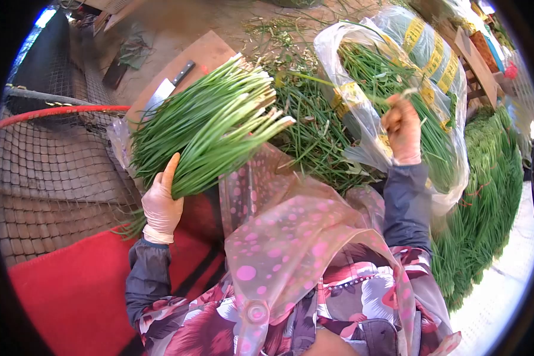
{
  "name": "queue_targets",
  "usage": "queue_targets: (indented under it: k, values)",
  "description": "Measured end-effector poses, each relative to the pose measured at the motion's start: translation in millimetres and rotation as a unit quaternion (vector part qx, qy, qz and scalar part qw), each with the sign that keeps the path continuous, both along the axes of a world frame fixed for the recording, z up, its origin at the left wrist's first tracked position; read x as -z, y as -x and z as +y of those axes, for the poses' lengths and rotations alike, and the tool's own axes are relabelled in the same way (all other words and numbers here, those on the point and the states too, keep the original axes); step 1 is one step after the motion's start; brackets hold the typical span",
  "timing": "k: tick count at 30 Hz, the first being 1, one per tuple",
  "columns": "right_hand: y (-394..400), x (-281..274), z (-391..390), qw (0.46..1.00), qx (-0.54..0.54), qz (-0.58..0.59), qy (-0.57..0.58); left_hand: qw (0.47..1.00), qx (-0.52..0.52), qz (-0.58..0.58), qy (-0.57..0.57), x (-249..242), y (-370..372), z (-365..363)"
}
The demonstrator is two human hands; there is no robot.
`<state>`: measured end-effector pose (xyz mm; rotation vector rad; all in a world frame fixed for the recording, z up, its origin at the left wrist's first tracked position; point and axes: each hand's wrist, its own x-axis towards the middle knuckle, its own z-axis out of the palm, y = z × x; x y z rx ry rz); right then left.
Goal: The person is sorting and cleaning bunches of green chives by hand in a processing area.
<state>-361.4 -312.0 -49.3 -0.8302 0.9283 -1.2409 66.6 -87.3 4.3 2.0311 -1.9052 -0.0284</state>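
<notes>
A thick bunch of green chives [210,121] with pale cut ends slants across the board in front of me. My left hand [163,204], in a thin whitish glove, grips its lower left side with one finger laid along the stalks; the other fingers are partly hidden. Over the open plastic bag, my right hand [402,127], also gloved, is closed in a pinch on a single yellowish-green chive stalk [314,79]. That stalk points left, and a pale end sticks out above the fingers. More loose chives [368,65] fill the clear plastic bag [329,44].
A knife [162,92] with a black handle lies on the cutting board [204,50] behind the bunch. Trimmed scraps [308,124] are heaped in the middle. Tied chive bundles [486,196] are stacked at right. Wire mesh [53,178] and a red hose [65,111] lie left.
</notes>
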Motion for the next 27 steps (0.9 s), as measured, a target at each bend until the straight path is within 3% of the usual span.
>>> queue_targets:
  k: [1, 2, 3, 4, 5, 6, 7, 8, 9, 11, 12, 13, 15, 17, 19, 21, 22, 23, 25, 27]
  values:
    - [-7.6, 3.8, 8.0, 0.982, -0.116, 0.151, 0.012, 0.998, 0.009, 0.064, 0.025, 4.7, -7.2, 2.8]
    - [-16.0, 8.8, 16.4, 0.927, -0.226, 0.298, 0.026, 0.994, 0.013, 0.110, 0.023, 15.1, -18.0, 6.9]
    - [-24.8, 13.3, 23.8, 0.839, -0.323, 0.436, 0.041, 0.994, 0.012, 0.106, 0.028, 11.6, -17.3, 9.3]
    - [-33.0, 15.8, 28.0, 0.719, -0.406, 0.562, 0.053, 0.933, -0.093, 0.342, -0.065, 7.9, -12.7, 11.8]
    - [-39.2, 15.4, 29.4, 0.570, -0.475, 0.668, 0.060, 0.796, -0.190, 0.554, -0.155, 4.3, -4.7, 12.5]
    - [-47.0, 14.5, 26.9, 0.734, -0.416, 0.535, 0.036, 0.772, -0.191, 0.576, -0.189, -7.9, 6.5, 6.3]
    - [-58.2, 12.5, 24.1, 0.865, -0.334, 0.374, 0.009, 0.773, -0.189, 0.574, -0.192, -14.1, 16.9, 4.2]
    - [-70.8, 0.3, 20.9, 0.915, -0.316, 0.249, 0.007, 0.741, -0.183, 0.610, -0.215, -19.3, 26.4, 0.4]
    - [-83.8, -14.0, 18.6, 0.949, -0.291, 0.121, 0.007, 0.705, -0.175, 0.644, -0.239, -21.7, 34.3, -3.6]
    - [-105.8, -20.7, 17.5, 0.955, -0.264, 0.115, 0.066, 0.654, -0.157, 0.684, -0.283, -22.9, 44.1, -7.8]
    - [-111.2, -21.8, 13.3, 0.941, -0.306, 0.142, 0.029, 0.628, -0.140, 0.702, -0.306, -18.0, 44.3, -6.1]
    - [-116.3, -10.2, 13.4, 0.960, -0.275, 0.051, -0.022, 0.601, -0.124, 0.718, -0.328, -14.2, 44.9, -5.5]
    - [-108.4, -12.4, 6.8, 0.967, -0.216, 0.135, -0.007, 0.581, -0.128, 0.732, -0.331, -12.1, 53.4, -6.3]
    - [-88.5, -3.2, -7.6, 0.995, -0.065, 0.058, -0.045, 0.559, -0.138, 0.747, -0.331, -11.6, 61.4, -3.3]
    - [-75.7, -19.9, -14.0, 0.990, -0.060, 0.125, 0.003, 0.570, -0.153, 0.736, -0.331, -12.7, 64.7, -3.4]
    - [-82.8, -39.2, 1.4, 0.944, -0.113, 0.245, 0.190, 0.566, -0.149, 0.734, -0.346, -8.1, 62.8, -5.0]
    - [-87.5, -54.1, -3.2, 0.854, -0.128, 0.352, 0.362, 0.557, -0.137, 0.742, -0.348, -4.7, 62.8, -6.7]
    - [-93.0, -64.9, -8.1, 0.721, -0.137, 0.440, 0.517, 0.548, -0.125, 0.749, -0.350, -3.1, 63.4, -7.7]
    - [-106.6, -64.4, -4.4, 0.644, -0.156, 0.550, 0.509, 0.547, -0.138, 0.748, -0.349, -7.7, 69.9, -8.5]
    - [-116.5, -62.7, 0.7, 0.605, -0.186, 0.584, 0.509, 0.531, -0.142, 0.753, -0.362, -10.7, 73.8, -8.6]
